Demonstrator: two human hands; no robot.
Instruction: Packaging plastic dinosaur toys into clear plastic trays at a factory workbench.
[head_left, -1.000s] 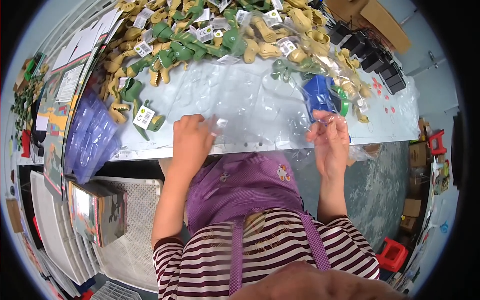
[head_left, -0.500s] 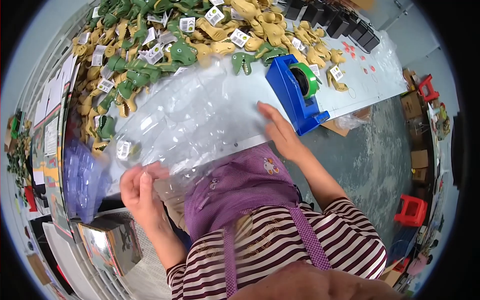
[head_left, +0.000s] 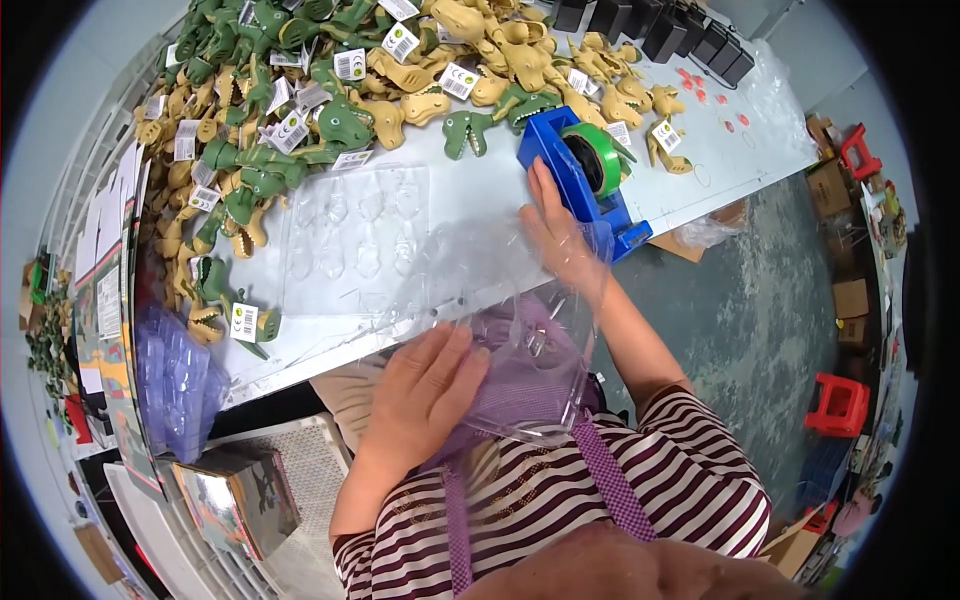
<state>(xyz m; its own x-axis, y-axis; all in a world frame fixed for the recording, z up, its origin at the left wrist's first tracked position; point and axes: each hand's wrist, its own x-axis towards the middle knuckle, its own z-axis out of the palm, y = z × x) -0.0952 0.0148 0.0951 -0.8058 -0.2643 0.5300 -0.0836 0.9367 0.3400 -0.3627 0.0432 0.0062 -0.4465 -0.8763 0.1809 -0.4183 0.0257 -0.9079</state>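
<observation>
A clear plastic blister tray [head_left: 530, 390] is tilted in front of my apron, its upper part overlapping my right forearm. My left hand [head_left: 425, 390] is closed on the tray's left side, fingers close together. Behind the clear plastic, my right hand [head_left: 560, 240] has its fingers stretched out beside the blue tape dispenser [head_left: 585, 210]; whether they touch the dispenser is hard to tell. A second clear blister tray [head_left: 355, 240] with moulded hollows lies flat on the white table [head_left: 480, 190]. One green dinosaur-head toy [head_left: 465, 135] sits just left of the dispenser, which carries a green tape roll.
Green and tan dinosaur toys [head_left: 340, 125] with white tags are heaped across the table's far left. Bluish plastic trays [head_left: 175, 380] stand at the left. Black boxy objects [head_left: 665, 35] line the back. To the right are a red stool [head_left: 837, 405] and cartons [head_left: 850, 298].
One clear tray now lies flat on the table, while another is in front of my apron. My left hand has moved right; my right hand is nearer the dispenser.
</observation>
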